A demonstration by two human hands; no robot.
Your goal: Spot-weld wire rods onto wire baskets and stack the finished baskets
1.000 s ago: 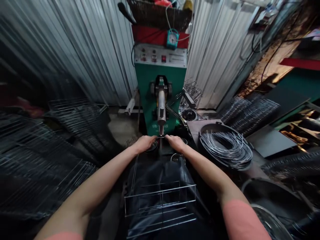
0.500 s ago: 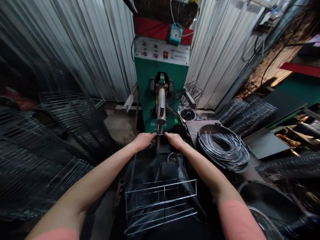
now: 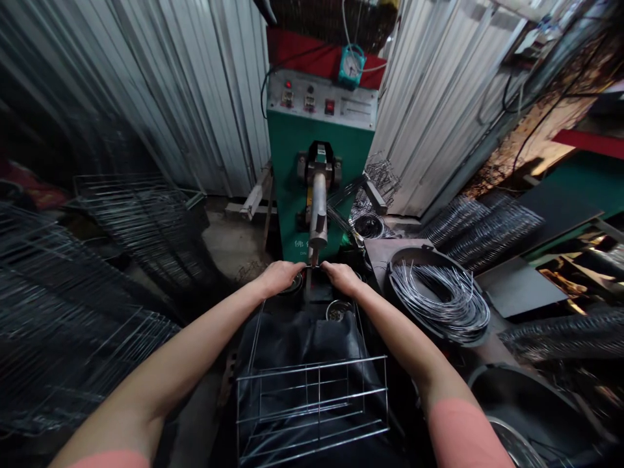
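Note:
A wire rack of thin shiny rods spans from my lap up to the machine. My left hand pinches its far end just left of the electrode tip, thumb stretched toward it. On the other side my right hand grips the same end, its fingers closed. Between my hands, the round metal electrode of a green spot welding machine comes down onto the wire. The exact contact point is small and partly hidden by my fingers.
Coiled wire rods lie in a round tray at the right, with a dark basin nearer me. Stacked wire racks fill the left. A small bowl sits under the machine. Corrugated metal stands behind.
A red light on the machine's panel is now lit. The electrode sits slightly lower in view, and the rack's near end has tilted a little. Both hands keep their hold.

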